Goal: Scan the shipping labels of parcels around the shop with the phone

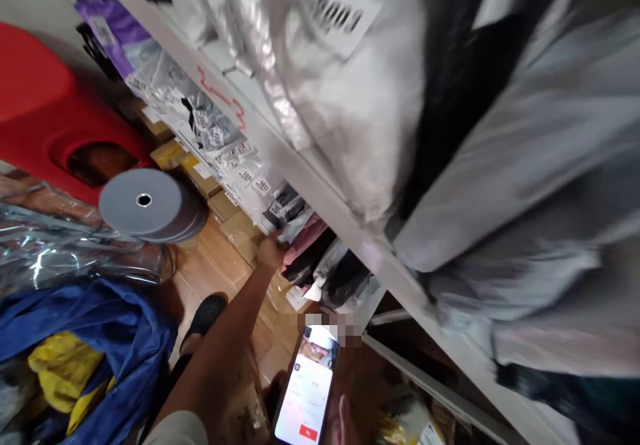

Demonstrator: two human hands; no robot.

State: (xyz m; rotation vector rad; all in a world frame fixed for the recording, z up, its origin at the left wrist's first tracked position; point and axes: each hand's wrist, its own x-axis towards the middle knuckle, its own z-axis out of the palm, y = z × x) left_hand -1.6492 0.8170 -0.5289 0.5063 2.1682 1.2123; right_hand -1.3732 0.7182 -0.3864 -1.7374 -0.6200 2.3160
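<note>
My left hand (271, 252) reaches down to the lower shelf, its fingers curled closed at the edge of a pale plastic packet (296, 226); the fingertips are partly hidden. Just beside it are a dusky pink packet (305, 240) and several dark and grey ones, packed upright in a row. Lower in the picture, my right hand (345, 422) holds a smartphone (306, 388). Its lit screen has a photo at the top and a red button at the bottom. Only part of this hand shows along the phone's right side.
A white shelf beam (300, 172) with red marks crosses diagonally, bulky bagged goods (360, 98) above it. Cardboard boxes (240, 232) line the floor below. At left are a red plastic stool (45, 98), a round grey stack (150, 202), clear plastic sheeting (75, 245) and a blue bag (130, 345).
</note>
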